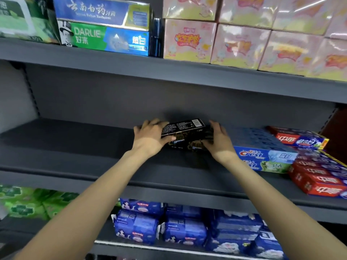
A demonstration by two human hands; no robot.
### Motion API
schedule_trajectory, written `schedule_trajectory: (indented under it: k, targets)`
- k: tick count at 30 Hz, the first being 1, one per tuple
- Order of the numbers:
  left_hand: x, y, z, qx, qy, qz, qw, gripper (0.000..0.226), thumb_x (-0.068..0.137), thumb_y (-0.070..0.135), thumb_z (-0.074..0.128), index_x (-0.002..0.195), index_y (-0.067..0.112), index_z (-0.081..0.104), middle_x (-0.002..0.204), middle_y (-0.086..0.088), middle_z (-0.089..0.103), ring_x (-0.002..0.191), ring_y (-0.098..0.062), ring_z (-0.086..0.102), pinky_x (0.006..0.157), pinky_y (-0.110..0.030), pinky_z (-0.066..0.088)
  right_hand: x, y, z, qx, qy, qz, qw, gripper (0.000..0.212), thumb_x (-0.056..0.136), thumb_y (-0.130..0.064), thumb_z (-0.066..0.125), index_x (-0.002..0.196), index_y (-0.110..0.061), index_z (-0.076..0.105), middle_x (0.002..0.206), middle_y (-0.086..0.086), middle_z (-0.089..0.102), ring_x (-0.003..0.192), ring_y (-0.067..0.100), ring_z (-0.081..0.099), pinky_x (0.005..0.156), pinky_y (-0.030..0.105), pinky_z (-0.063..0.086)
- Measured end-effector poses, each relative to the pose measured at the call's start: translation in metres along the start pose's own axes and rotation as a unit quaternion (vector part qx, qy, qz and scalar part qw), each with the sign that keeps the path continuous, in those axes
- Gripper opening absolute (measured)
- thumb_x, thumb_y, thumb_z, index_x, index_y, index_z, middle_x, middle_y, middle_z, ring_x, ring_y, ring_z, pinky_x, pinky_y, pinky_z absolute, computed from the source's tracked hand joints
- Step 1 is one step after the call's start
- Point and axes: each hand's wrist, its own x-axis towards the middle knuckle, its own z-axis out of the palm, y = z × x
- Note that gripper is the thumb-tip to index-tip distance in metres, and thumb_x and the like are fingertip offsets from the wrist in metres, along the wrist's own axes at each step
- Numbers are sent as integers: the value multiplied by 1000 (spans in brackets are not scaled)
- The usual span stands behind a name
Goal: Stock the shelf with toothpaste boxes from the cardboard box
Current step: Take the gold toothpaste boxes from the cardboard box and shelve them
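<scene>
Item, middle grey metal shelf (75, 143): bare board at its left end. Left hand (150, 136), fingers curled over the left end of the black-and-gold toothpaste boxes (185, 135), thumb along the front face. These boxes sit as a small stack near the shelf's middle, the top one tilted with its printed back panel upward. Right hand (218, 139), fingers extended flat and pressing the stack's right end, so the stack is squeezed between both hands. Step in hand, by judgement: seating the stack; best done by levelling the tilted top box, keeping both ends squared, and sliding the whole lot rightward until just beside the blue Crest toothpaste cartons (262, 154). Further right, red toothpaste cartons (315, 181) piled at the shelf's edge. Upper shelf: green-and-blue Darlie toothpaste carton (105, 39) under a blue carton, then pink wrapped packs (242, 44). Lower shelf: green wrapped packs (24, 201), then blue wrapped packs (184, 228). The cardboard supply box is out of view.
</scene>
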Motion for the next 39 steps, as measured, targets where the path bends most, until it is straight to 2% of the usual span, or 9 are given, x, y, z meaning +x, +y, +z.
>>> schedule_trajectory:
  k: [4, 11, 18, 20, 23, 27, 32, 36, 39]
  targets:
    - [4, 13, 7, 11, -63, 43, 997, 60, 90, 56, 48, 144, 37, 32, 152, 3, 29, 138, -27, 23, 108, -46, 21, -4, 2, -15, -80, -64, -57, 993, 73, 86, -21, 65, 147, -25, 25, 148, 3, 29, 137, 23, 27, 111, 32, 27]
    - [21, 28, 27, -31, -101, 89, 990, 63, 90, 49, 54, 146, 30, 32, 154, -2, 29, 140, -27, 26, 112, -43, 24, -2, 9, -16, -173, -105, -19, 979, 55, 90, -32, 59, 141, -29, 38, 146, 0, 37, 134, 23, 34, 103, 36, 36]
    - [41, 33, 37, -84, -163, 122, 975, 63, 86, 29, 67, 142, 19, 40, 141, -11, 41, 130, -28, 39, 109, -39, 33, 0, 13, -9, -273, -112, -1, 955, 53, 94, -35, 52, 144, -29, 35, 147, 0, 39, 138, 23, 30, 116, 33, 15]
    - [43, 30, 39, -91, -175, 130, 972, 64, 86, 22, 68, 142, 17, 39, 144, -10, 38, 133, -26, 35, 109, -33, 30, 2, 18, -6, -305, -115, -5, 945, 53, 93, -36, 52, 143, -29, 35, 146, 1, 41, 137, 20, 32, 118, 35, 10]
    - [42, 24, 47, -68, -180, 147, 970, 70, 88, 20, 65, 148, 17, 29, 154, -7, 25, 142, -25, 24, 115, -34, 22, 2, 22, 0, -357, -111, -7, 927, 51, 93, -36, 52, 141, -27, 38, 143, 1, 43, 137, 20, 34, 119, 39, 5]
    - [44, 18, 55, 50, -180, 181, 966, 75, 93, 29, 56, 152, 23, 10, 160, -2, 6, 147, -27, 1, 118, -43, 5, 0, 16, 9, -384, -97, -6, 918, 44, 93, -27, 54, 135, -16, 46, 137, 5, 48, 130, 24, 41, 114, 30, 19]
    - [45, 16, 57, 56, -185, 180, 964, 75, 95, 32, 52, 152, 25, 5, 160, 0, -1, 147, -22, 0, 118, -42, 6, 1, 5, 7, -376, -137, 27, 916, 48, 94, -24, 53, 138, -13, 39, 139, 7, 44, 133, 27, 37, 107, 34, 33]
    - [33, 12, 51, -14, -103, 157, 982, 62, 93, 30, 53, 148, 26, 25, 156, -1, 22, 142, -23, 24, 115, -38, 20, -7, 1, 4, -318, -144, 25, 937, 57, 92, -29, 54, 144, -17, 32, 150, 3, 31, 137, 26, 30, 115, 35, 21]
    - [20, 10, 35, -37, -48, 152, 987, 46, 93, 20, 50, 138, 22, 41, 142, -2, 41, 130, -23, 37, 106, -36, 31, -22, -7, 3, -255, -82, 20, 963, 48, 93, -22, 51, 140, -20, 41, 149, 0, 34, 134, 24, 32, 111, 32, 26]
